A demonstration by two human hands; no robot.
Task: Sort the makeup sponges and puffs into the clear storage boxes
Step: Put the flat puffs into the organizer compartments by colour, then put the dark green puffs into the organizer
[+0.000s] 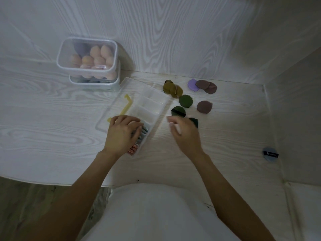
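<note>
A: From the head camera, what lies on the bench (52, 133)?

B: A long clear divided box (147, 105) lies slantwise, its lid open with a yellow latch (127, 106). The near compartments hold flat puffs standing on edge, grey and pink; the far ones look bare.

A: And the hands?

B: The left hand (121, 134) rests on the box's near end, fingers pressing onto the grey puffs (144, 131). The right hand (184, 131) hovers just right of the box, fingers loosely spread, gripping nothing, over a dark green puff (195, 121).

A: What is unsorted?

B: Round puffs near the far wall: olive ones (171, 88), two dark green (185, 101), brown ones (206, 86), one lilac (192, 83). A blue puff (270, 154) lies well apart at the right edge.

A: Other boxes?

B: Two stacked lidded clear boxes (88, 63) at far left, holding peach egg-shaped sponges (95, 52) and a purple one (80, 47).
</note>
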